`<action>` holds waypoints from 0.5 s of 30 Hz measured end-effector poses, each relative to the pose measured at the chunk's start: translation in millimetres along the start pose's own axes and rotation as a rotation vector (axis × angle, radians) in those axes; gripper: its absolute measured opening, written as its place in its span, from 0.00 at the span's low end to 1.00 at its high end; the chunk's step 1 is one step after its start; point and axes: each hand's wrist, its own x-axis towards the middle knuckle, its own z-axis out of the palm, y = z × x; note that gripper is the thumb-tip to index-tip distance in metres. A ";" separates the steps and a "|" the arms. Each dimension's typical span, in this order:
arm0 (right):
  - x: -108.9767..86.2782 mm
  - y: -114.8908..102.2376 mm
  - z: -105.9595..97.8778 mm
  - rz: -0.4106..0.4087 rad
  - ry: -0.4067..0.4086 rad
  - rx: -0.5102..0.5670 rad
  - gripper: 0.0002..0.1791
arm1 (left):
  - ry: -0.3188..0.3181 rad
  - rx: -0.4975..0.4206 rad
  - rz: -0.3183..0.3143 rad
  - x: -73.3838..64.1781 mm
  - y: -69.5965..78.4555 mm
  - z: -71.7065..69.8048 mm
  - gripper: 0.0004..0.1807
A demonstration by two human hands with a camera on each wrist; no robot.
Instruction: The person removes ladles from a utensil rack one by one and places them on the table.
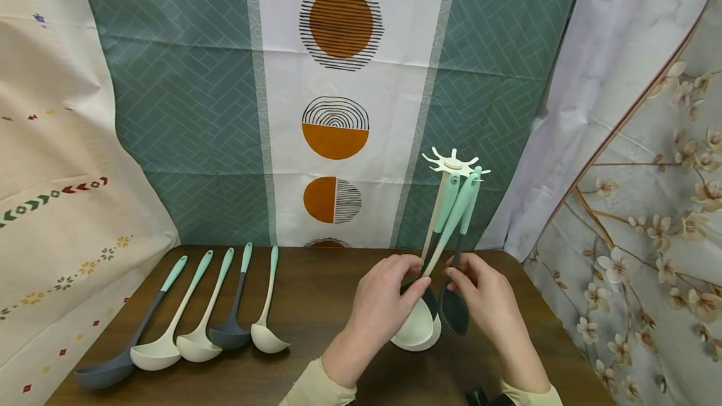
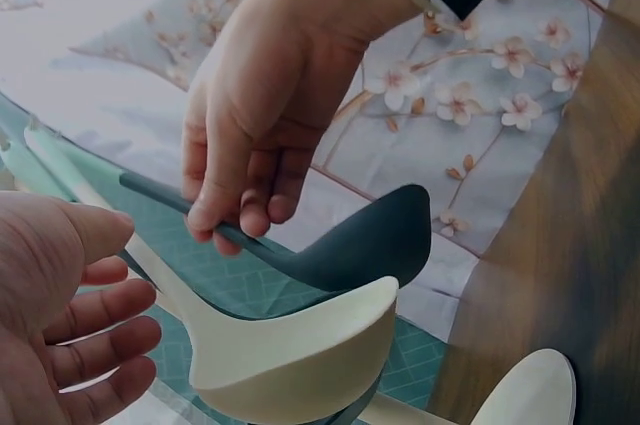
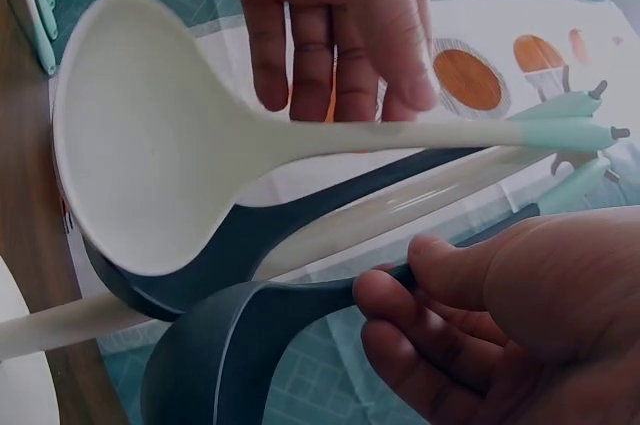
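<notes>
My right hand (image 1: 489, 299) pinches the handle of a dark grey ladle (image 1: 454, 313) between thumb and fingers, low down near its bowl. Its mint-green grip reaches up to a white rack (image 1: 451, 164) with curved hooks round the top. On that rack hang a cream ladle (image 3: 150, 135) and another dark ladle (image 3: 235, 245) behind it. Beside the cream ladle's handle is my left hand (image 1: 382, 299), its fingers relaxed and the thumb tip close to the handle. The left wrist view also has the held dark ladle (image 2: 375, 240) just behind the cream one.
Several more ladles lie in a row on the left of the brown table (image 1: 316, 306), cream ones (image 1: 158, 353) and dark ones (image 1: 107, 371), their mint handles toward the back. Patterned cloth (image 1: 186, 111) hangs behind, and a flowered cloth (image 1: 648, 237) borders the right side.
</notes>
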 end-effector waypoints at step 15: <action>-11.6 -8.1 -3.2 0.017 0.001 0.053 0.05 | 0.046 0.048 0.034 9.5 -1.5 10.7 0.12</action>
